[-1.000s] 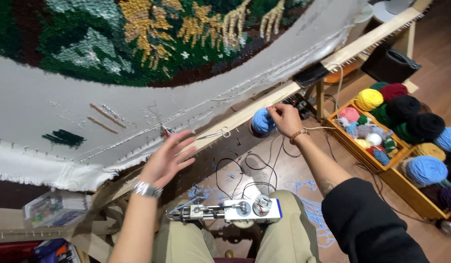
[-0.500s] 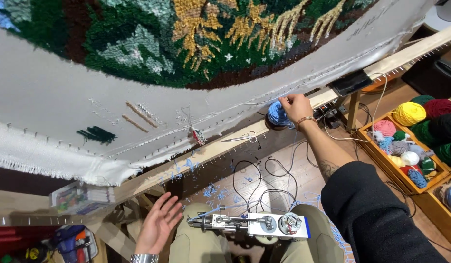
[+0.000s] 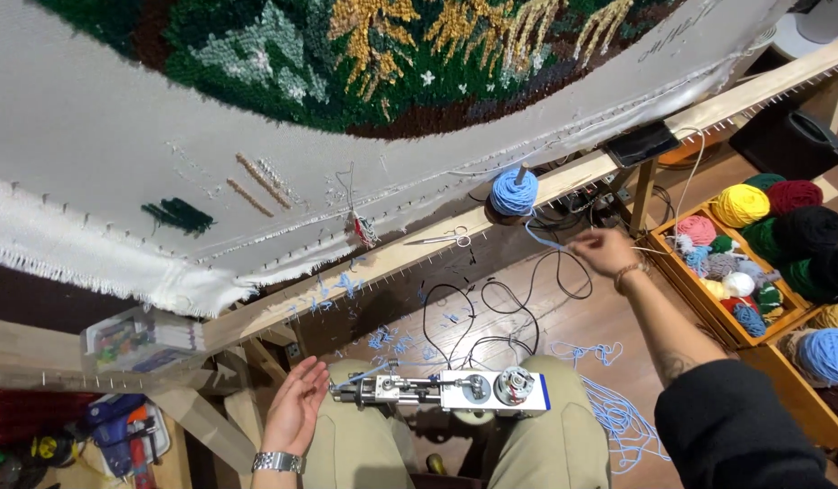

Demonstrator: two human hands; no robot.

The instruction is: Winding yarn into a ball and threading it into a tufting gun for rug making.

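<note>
The light blue yarn strand (image 3: 547, 237) is now being drawn down and away from the blue yarn ball (image 3: 514, 191), which is sitting on a peg on the wooden frame rail (image 3: 410, 255) just right of the frame's centre. A second ago the right hand (image 3: 604, 251) was up against that ball; it is now pulling off toward the right middle of the frame, fingers pinched narrow on the strand, so a length of yarn is paying out between ball and hand. The left hand (image 3: 296, 407) is dropping too: earlier it was raised near the backing cloth, and now it is lying low at the bottom left, palm up and fingers loosely spread, holding nothing, just beside the nose of the tufting gun (image 3: 446, 391) that is resting across the person's lap. From this I judge that fresh yarn is being freed for the gun, not worked into the cloth. Around them, scissors (image 3: 444, 239) are lying on the rail, blue yarn scraps (image 3: 387, 340) are scattering over the floor, the tufted rug (image 3: 419, 54) is filling the top of the frame, and a wooden crate of yarn balls (image 3: 754, 244) is standing at the right.
</note>
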